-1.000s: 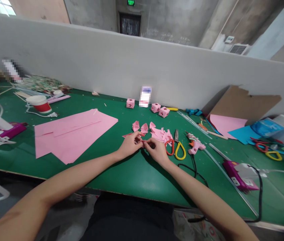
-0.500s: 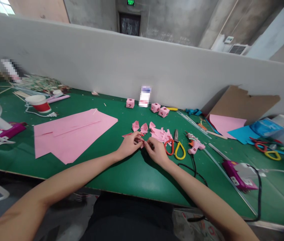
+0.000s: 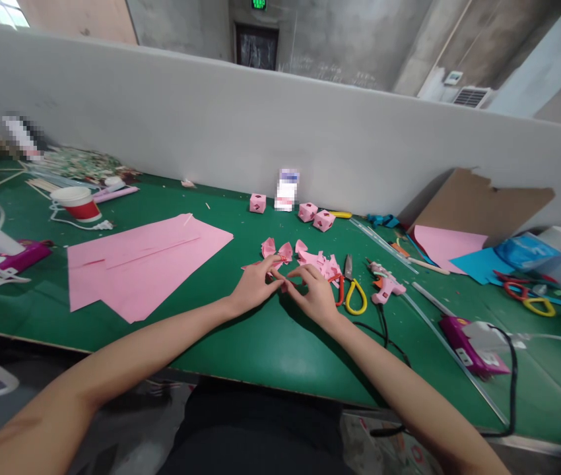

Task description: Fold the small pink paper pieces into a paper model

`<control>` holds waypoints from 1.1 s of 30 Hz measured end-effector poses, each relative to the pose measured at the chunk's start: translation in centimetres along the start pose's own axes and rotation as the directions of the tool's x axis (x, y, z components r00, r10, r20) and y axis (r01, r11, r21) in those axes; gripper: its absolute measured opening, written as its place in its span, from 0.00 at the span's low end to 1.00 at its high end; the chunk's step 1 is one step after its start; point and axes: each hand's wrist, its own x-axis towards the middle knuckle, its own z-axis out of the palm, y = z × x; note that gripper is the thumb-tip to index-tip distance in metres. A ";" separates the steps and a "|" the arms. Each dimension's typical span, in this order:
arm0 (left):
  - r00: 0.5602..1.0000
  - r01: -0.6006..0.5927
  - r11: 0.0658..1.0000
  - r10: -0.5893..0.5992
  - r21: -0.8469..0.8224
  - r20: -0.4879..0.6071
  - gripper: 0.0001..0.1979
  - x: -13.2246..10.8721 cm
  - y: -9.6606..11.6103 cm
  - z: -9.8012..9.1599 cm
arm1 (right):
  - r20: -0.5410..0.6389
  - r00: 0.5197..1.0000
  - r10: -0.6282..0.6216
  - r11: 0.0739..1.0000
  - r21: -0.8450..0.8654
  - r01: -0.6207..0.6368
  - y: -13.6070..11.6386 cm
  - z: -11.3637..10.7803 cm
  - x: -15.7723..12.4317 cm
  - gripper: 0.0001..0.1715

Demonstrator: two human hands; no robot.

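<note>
My left hand (image 3: 255, 285) and my right hand (image 3: 315, 295) meet at the middle of the green table (image 3: 261, 343), fingertips pinched together on a small pink paper piece (image 3: 282, 284). Just beyond them lies a heap of small folded pink pieces (image 3: 313, 260). Right of my right hand rest scissors with red and yellow handles (image 3: 350, 290). Three little pink paper cubes (image 3: 307, 212) stand further back by the grey partition.
A large pink sheet (image 3: 136, 264) lies left. A red and white cup (image 3: 78, 203) and a purple power strip (image 3: 6, 260) sit far left. A pink glue gun (image 3: 384, 284), another purple strip (image 3: 473, 340) with black cable, cardboard (image 3: 483, 201), blue paper and more scissors fill the right.
Both hands have shifted slightly away from me towards the heap, and my right hand's fingers now stretch over the small pink piece.
</note>
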 end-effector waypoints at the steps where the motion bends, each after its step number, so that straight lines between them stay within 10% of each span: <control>1: 1.000 -0.018 1.000 0.018 0.015 0.003 0.23 -0.1 0.1 0.0 | 0.006 1.000 -0.029 1.000 -0.005 0.029 0.0 0.0 0.0 0.06; 21: 0.985 -0.027 0.997 0.038 0.066 -0.171 0.14 0.4 -0.3 -0.4 | -0.115 0.978 0.174 0.984 -0.006 -0.176 0.6 -0.7 0.2 0.03; 33: 0.988 -0.143 0.978 0.149 0.152 -0.027 0.22 -0.4 0.0 0.3 | 0.057 0.996 0.071 0.997 0.034 -0.072 -0.2 0.2 0.1 0.08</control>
